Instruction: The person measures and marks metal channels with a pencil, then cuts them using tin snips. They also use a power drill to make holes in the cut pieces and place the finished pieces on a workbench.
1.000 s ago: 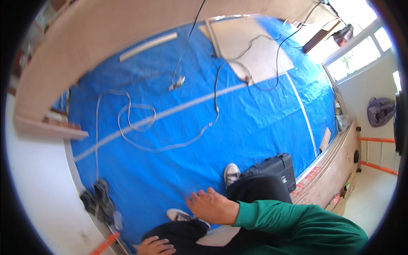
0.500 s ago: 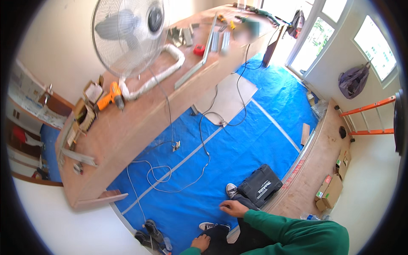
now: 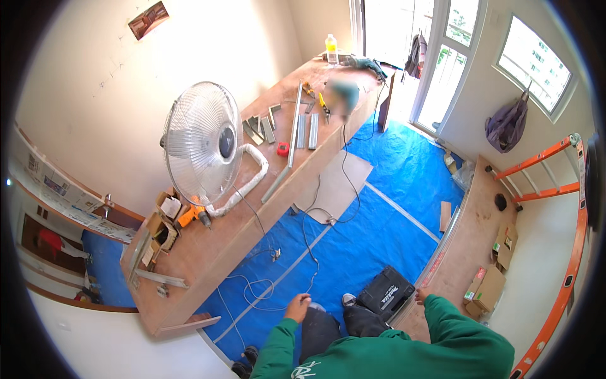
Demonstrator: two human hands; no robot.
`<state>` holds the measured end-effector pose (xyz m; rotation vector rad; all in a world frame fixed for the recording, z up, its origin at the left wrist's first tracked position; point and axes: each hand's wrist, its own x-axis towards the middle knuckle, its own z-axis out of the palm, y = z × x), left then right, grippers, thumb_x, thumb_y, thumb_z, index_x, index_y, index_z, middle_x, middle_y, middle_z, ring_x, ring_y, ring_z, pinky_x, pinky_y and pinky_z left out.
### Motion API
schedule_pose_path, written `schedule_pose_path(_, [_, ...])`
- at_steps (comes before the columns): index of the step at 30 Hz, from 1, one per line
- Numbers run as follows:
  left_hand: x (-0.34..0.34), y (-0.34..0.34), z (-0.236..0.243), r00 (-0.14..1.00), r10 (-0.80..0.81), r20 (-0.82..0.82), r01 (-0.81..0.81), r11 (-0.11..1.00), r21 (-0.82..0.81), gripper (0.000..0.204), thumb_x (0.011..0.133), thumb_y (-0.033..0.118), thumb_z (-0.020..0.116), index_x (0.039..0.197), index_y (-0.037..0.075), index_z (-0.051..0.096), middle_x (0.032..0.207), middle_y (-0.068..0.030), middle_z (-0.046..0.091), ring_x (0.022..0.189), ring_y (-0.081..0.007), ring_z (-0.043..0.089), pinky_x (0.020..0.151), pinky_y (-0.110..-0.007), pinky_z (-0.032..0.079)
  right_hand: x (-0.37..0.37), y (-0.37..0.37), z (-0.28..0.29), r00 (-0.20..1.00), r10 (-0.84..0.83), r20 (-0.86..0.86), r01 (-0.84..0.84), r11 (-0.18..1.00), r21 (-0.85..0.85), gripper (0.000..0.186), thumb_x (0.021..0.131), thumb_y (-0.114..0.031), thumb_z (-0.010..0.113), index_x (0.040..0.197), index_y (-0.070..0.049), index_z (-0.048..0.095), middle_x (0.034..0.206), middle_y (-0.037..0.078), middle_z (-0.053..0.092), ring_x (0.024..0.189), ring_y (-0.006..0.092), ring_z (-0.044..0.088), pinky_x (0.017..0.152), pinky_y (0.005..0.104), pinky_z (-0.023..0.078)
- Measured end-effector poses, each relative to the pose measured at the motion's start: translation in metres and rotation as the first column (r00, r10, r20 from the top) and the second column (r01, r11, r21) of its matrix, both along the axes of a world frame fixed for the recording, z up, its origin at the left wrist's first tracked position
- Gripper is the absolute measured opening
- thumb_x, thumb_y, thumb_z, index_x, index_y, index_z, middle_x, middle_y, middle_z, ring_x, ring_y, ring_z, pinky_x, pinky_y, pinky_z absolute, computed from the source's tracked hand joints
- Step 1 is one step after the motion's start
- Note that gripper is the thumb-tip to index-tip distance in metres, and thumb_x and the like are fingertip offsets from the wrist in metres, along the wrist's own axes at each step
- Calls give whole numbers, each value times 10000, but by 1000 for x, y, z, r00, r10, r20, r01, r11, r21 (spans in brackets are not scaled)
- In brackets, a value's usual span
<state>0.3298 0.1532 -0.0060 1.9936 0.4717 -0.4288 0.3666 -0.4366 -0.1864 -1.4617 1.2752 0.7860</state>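
Note:
My left hand (image 3: pixel 298 307) is low at the centre, above my dark-trousered leg, fingers curled closed; whether they hold something small, I cannot make out. My right hand (image 3: pixel 421 297) is beside the black hard case (image 3: pixel 385 292), fingers curled and their contents unclear. The case lies on the blue tarp (image 3: pixel 404 177) by my shoe (image 3: pixel 349 300). Cables and a pale board (image 3: pixel 338 183) lie ahead of my legs. Above them a long wooden counter (image 3: pixel 214 259) carries a fan (image 3: pixel 201 139), an orange drill (image 3: pixel 194 215), metal channels (image 3: pixel 302 131), hand tools and small boxes.
An orange ladder (image 3: pixel 536 163) stands along the right wall with stacked boards (image 3: pixel 461 265) and cartons (image 3: pixel 485 287). A bright glass door (image 3: pixel 435 76) is at the back, a hanging bag (image 3: pixel 507 123) beside it. A person in red (image 3: pixel 53 243) shows through the left doorway.
My view has tilted up, bringing the wall and window higher into view. My left hand has risen from near my thigh; my right hand has moved rightward toward the case.

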Motion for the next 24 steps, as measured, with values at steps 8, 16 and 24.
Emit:
schedule_pose_path(8, [-89, 143, -61, 831, 241, -502, -281, 960, -4, 352, 1034, 287, 679, 1299, 55, 685, 1104, -116, 755, 925, -226, 750, 724, -432, 606, 18, 97, 106, 980, 171, 102, -183, 976, 121, 247, 1004, -243, 727, 1150, -51, 676, 971, 120, 743, 767, 293, 738, 577, 440, 564])
schedule_pose_path(16, [-92, 166, -110, 581, 395, -711, -568, 823, -7, 319, 1047, 278, 619, 1315, 107, 649, 1187, -121, 716, 976, -333, 756, 726, -506, 624, 50, 141, 161, 872, 402, 278, -431, 901, 51, 311, 980, -250, 754, 1168, -4, 721, 858, 111, 745, 640, 216, 703, 544, 361, 548])
schedule_pose_path(24, [63, 126, -104, 771, 310, -556, -461, 874, -151, 286, 1024, 285, 653, 1262, 128, 672, 1072, -65, 730, 891, -234, 749, 653, -413, 606, 63, 121, 147, 957, 236, 167, -233, 972, -37, 292, 961, -304, 776, 1126, -64, 767, 901, 91, 760, 754, 182, 702, 673, 372, 580])
